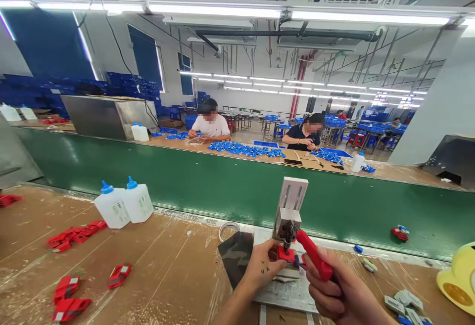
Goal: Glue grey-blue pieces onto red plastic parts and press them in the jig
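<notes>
My left hand (261, 268) pinches a small red plastic part (285, 254) on the base of a metal press fixture (294, 194). The dark plunger (287, 241) of its toggle clamp comes down on the part or just over it; I cannot tell which. Around the clamp's red lever handle (314, 255) the fingers of my right hand (341, 288) are closed. A blue and white bit shows beside the red part, between the hands.
Red parts (76, 233) lie at left, near two white bottles (139, 201) with blue caps. Grey and blue pieces (404, 305) and a yellow object (458, 280) sit at right. Beyond a green belt (208, 184), two people work at a bench with blue parts (245, 148).
</notes>
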Action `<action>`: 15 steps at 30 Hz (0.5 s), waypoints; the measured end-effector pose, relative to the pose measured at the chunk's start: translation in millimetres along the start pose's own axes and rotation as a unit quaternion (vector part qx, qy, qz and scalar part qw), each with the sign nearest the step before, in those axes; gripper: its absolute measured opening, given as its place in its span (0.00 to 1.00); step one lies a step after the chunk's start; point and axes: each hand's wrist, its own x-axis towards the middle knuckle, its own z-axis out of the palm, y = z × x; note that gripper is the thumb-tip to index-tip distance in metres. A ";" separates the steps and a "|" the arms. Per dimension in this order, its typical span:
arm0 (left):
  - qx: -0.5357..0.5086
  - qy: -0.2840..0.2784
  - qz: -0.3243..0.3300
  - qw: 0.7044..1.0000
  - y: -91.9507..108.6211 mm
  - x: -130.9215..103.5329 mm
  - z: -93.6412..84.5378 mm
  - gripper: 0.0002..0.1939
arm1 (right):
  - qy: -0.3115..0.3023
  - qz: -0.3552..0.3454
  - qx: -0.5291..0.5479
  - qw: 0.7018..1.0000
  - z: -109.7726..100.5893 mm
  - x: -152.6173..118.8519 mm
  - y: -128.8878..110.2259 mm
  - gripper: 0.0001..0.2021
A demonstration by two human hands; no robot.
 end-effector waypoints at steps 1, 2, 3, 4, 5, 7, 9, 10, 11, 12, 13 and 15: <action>-0.003 0.004 0.000 1.000 -0.1 -0.2 0.7 0.14 | 0.002 -0.003 -0.016 1.000 -1.9 -0.2 2.6 0.31; -0.005 0.008 0.000 1.000 -0.4 -0.7 0.5 0.13 | 0.005 -0.009 -0.036 0.999 -5.2 -0.5 7.0 0.31; -0.007 0.012 -0.001 1.000 -1.1 -1.4 -0.1 0.12 | 0.009 -0.016 -0.059 0.998 -9.9 -0.6 12.5 0.30; -0.008 0.014 -0.001 1.000 -1.7 -2.1 -0.8 0.12 | 0.015 -0.023 -0.081 0.996 -15.4 -0.7 18.5 0.31; -0.009 0.015 -0.002 1.000 -2.4 -2.5 -1.3 0.12 | 0.025 -0.028 -0.102 0.994 -21.5 -0.5 24.5 0.31; -0.009 0.017 -0.003 1.000 -3.5 -2.5 -1.0 0.12 | 0.053 -0.029 -0.137 0.989 -34.4 0.3 35.4 0.30; -0.006 0.020 -0.003 1.000 -4.9 -1.5 0.9 0.14 | 0.090 -0.024 -0.185 0.978 -47.1 2.0 44.0 0.30; -0.004 0.022 -0.003 1.000 -5.9 -0.8 2.0 0.14 | 0.105 -0.028 -0.230 0.967 -53.0 3.2 47.8 0.29; -0.002 0.023 -0.002 1.000 -7.2 -0.2 3.0 0.14 | 0.117 -0.035 -0.292 0.949 -58.6 4.6 51.4 0.28; 0.000 0.023 -0.001 1.000 -8.7 0.2 3.7 0.14 | 0.124 -0.045 -0.365 0.922 -63.7 6.2 55.0 0.26; 0.003 0.023 0.000 1.000 -10.5 0.5 4.0 0.14 | 0.125 -0.054 -0.440 0.887 -68.2 8.0 58.8 0.25; 0.010 0.022 0.002 1.000 -13.9 0.5 3.4 0.13 | 0.119 -0.063 -0.567 0.812 -74.6 12.5 66.7 0.21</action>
